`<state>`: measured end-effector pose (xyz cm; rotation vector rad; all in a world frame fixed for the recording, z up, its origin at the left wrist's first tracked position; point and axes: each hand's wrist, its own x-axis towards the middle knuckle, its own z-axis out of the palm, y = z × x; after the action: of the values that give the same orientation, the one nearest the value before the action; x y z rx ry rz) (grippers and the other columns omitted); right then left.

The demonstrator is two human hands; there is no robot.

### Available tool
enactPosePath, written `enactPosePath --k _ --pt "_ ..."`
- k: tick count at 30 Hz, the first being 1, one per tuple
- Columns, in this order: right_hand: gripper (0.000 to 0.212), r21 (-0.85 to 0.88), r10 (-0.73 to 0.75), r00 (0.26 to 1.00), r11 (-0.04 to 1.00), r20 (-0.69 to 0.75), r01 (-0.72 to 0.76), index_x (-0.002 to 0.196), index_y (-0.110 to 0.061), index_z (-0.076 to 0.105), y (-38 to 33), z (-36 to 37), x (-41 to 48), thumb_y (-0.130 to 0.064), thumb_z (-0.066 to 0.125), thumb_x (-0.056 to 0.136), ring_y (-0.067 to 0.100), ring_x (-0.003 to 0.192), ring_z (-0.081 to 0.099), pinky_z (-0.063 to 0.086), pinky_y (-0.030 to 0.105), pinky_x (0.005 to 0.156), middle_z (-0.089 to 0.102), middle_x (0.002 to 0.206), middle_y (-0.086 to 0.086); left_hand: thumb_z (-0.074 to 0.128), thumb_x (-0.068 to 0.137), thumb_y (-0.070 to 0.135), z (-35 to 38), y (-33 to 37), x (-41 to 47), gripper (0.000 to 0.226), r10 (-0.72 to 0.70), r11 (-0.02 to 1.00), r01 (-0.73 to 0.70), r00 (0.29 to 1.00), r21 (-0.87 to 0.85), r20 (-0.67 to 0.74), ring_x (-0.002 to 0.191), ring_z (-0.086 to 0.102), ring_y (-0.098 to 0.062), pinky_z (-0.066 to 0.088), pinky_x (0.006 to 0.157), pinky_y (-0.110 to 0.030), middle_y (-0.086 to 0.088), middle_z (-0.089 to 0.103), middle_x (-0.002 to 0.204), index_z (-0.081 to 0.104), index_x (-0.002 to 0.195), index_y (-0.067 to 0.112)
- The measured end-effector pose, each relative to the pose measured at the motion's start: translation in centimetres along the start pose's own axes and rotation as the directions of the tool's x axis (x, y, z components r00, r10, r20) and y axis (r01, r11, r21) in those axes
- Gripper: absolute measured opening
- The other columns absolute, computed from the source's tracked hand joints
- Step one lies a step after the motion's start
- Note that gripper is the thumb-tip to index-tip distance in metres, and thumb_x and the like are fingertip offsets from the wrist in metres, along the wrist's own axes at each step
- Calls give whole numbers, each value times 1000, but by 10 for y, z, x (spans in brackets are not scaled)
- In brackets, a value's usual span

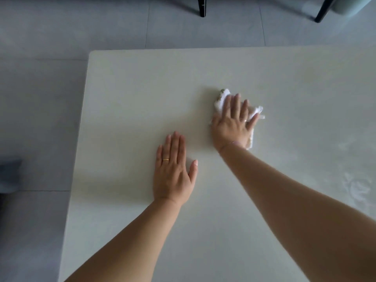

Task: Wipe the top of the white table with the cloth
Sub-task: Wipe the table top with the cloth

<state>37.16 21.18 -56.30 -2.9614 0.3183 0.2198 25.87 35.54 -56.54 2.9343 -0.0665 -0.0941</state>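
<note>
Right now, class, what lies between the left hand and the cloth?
In the head view, only bare white table lies between the left hand, flat on it, and the cloth pressed under the right hand.

My right hand [234, 123] lies flat over the cloth [223, 97] and hides most of it. Only crumpled white fringes show past my fingers on the far and right sides. The white table [132, 88] runs out of frame at right and near, as do my left forearm [126, 237] and right forearm [295, 200]. Two dark furniture legs [202, 8] are cut off at the far edge. A blurred dark shape [10, 171] at far left cannot be identified.
</note>
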Motion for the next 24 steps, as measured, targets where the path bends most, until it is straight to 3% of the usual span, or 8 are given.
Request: enactPosePath --k 2,6,12,14,16,18,22,24 --pt "61 14 -191 981 982 26 190 151 -24 0 -32 8 -21 -42 22 97 25 146 -6 -18 51 110 -2 160 -1 29 92 44 -2 1 0 68 -6 1000 6 1000 -5 12 144 20 -26 12 118 -40 -12 25 155 25 148 6" --pt "59 -86 -603 794 790 79 608 151 -28 5 -11 -4 -5 -47 20 96 19 147 1 -11 44 116 4 160 -4 30 92 45 -3 1 1 67 -11 1000 11 1000 -23 18 143 23 -27 16 117 -42 -13 27 154 28 146 5" --pt "61 48 -71 997 996 3 71 151 -26 -1 -16 -4 23 -42 22 96 20 146 -9 -15 47 115 -5 160 -2 36 90 41 -9 4 12 64 -6 999 4 999 -47 -48 139 32 -31 21 115 -48 -16 36 149 41 140 1" --pt "62 39 -229 973 973 26 228 150 -27 -3 -35 2 11 -46 19 95 21 146 -11 -18 46 113 -6 159 -3 35 92 38 -15 6 30 61 -19 998 12 993 -62 -114 141 29 -31 16 116 -47 -16 35 150 40 140 2" --pt "63 -33 -537 837 839 101 543 150 -28 -1 -26 -4 17 -51 15 94 19 146 -8 -16 43 114 -4 160 -4 30 94 38 -21 7 55 61 -26 997 15 989 -79 -147 143 24 -29 11 117 -44 -13 29 153 34 144 3" --pt "63 -84 -661 740 736 119 671 151 -29 2 -1 -13 44 -51 19 95 18 146 -4 -13 40 113 0 160 -3 24 96 39 -23 4 78 62 5 997 -15 991 -71 -135 145 18 -28 7 118 -41 -12 23 156 28 147 4" --pt "58 -17 -242 970 970 35 243 150 -31 0 24 -19 82 -48 16 97 15 146 -8 -15 42 114 -3 160 -2 21 97 46 -12 -7 102 66 30 999 -30 999 15 -36 147 3 -23 -2 119 -37 -9 8 159 12 150 8" --pt "60 -5 -71 997 997 5 71 150 -28 -1 -4 -11 77 -46 17 97 20 146 -8 -14 46 114 -4 160 0 20 96 49 -6 -9 103 69 14 1000 -13 1000 28 -26 147 5 -23 1 120 -37 -9 9 159 12 150 8"
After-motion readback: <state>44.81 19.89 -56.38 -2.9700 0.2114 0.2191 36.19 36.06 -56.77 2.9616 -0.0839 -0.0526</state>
